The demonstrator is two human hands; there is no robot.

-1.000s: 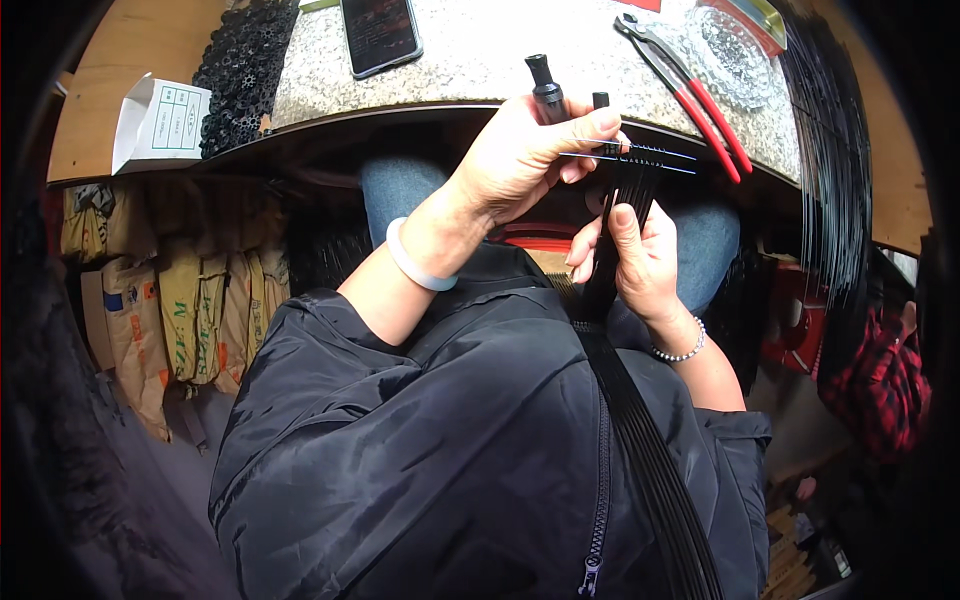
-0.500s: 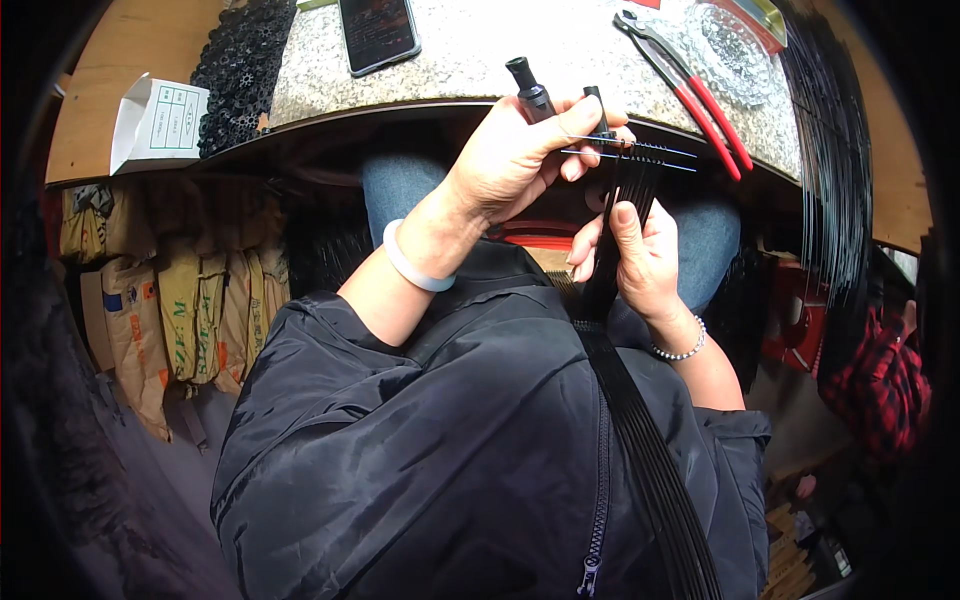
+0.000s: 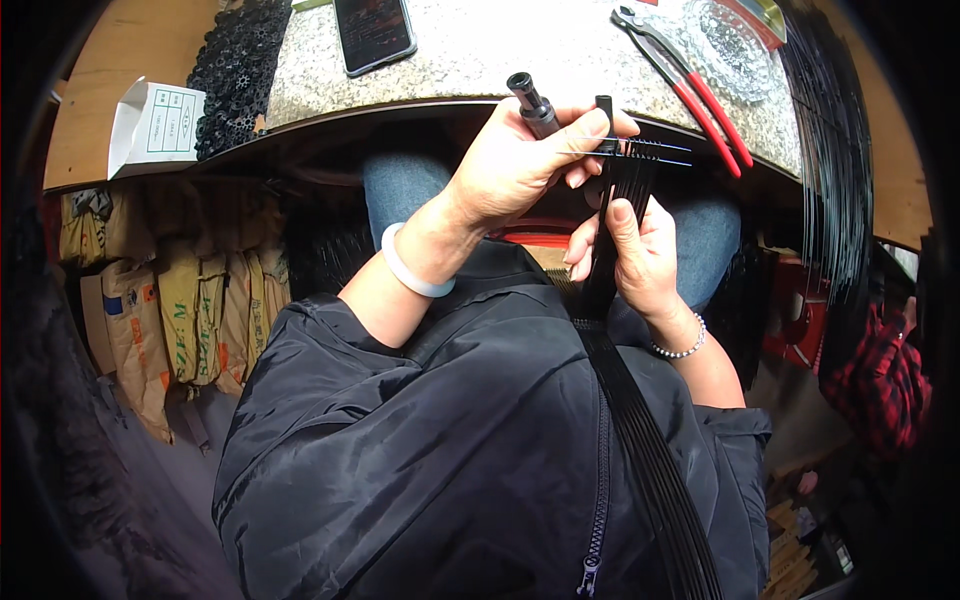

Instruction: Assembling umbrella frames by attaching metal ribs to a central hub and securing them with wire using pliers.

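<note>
- The left hand (image 3: pixel 520 165) is clenched around a short black tool with a round socket end (image 3: pixel 530 100), its thumb and fingertips also pinching thin black cross wires (image 3: pixel 650 152) that stick out to the right.
- The right hand (image 3: pixel 640 255) is closed around a flat bundle of long black strips (image 3: pixel 605 260), thumb pressed along its front; the bundle runs from the wires down across the lap and over the black jacket (image 3: pixel 430 450) toward the near right.
- Both hands meet just in front of the tabletop (image 3: pixel 480 50) edge, above the knees, so the bundle's top end sits between them, touching the wires.
- To my eye, the work in hand is joining the strip ends to the wires. Doing it well probably means keeping the strips flat and side by side under the right thumb, holding the wires level, and steadying the tool so nothing twists.
- A pale bangle (image 3: pixel 410 270) sits on the left wrist, a bead bracelet (image 3: pixel 680 345) on the right.
- On the tabletop, far: red-handled pliers (image 3: pixel 700 95) to the right, a clear glass dish (image 3: pixel 725 45) beyond them, a dark phone (image 3: pixel 373 30) to the left.
- Further left lie a heap of small black parts (image 3: pixel 235 70) and a white box (image 3: pixel 155 125).
- More black strips (image 3: pixel 830 180) hang at the far right; sacks (image 3: pixel 170 310) stand low on the left.
</note>
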